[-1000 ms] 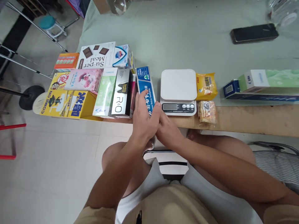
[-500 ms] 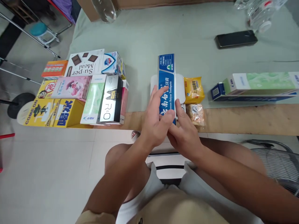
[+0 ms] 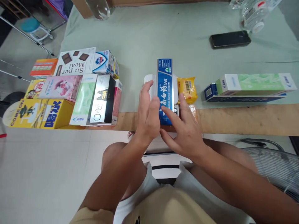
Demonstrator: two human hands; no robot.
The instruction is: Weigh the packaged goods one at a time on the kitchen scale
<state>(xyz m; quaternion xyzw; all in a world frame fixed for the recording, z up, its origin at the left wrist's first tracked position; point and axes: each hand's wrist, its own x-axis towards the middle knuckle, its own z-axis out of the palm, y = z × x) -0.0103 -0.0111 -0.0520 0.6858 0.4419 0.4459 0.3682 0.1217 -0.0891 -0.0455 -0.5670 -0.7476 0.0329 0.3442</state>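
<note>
A blue toothpaste box [image 3: 165,84] lies lengthwise away from me on top of a white box or tray [image 3: 175,90], which it partly covers. My left hand [image 3: 149,115] is at the near left side of the toothpaste box, fingers stretched out and thumb raised. At the near right, my right hand [image 3: 187,130] has its fingers spread, the index fingertip by the box's lower end. Neither hand grips anything; whether the fingertips touch the box I cannot tell. A yellow soap packet [image 3: 187,89] sits just right of the white box, with a clear-wrapped packet [image 3: 193,111] half hidden behind my right hand.
On the left stand several cartons, including a Su-per Meal box [image 3: 77,62], a black-and-white R&O box [image 3: 102,101] and a yellow carton [image 3: 50,114]. Rightward, a green-and-white box [image 3: 257,84] rests on a blue box [image 3: 245,99]. Farther back are a phone [image 3: 230,39] and a plastic bottle [image 3: 254,15].
My hands have moved apart, from crossing over the toothpaste box's near end to either side of it. More of its lower end shows. The whole view has shifted slightly.
</note>
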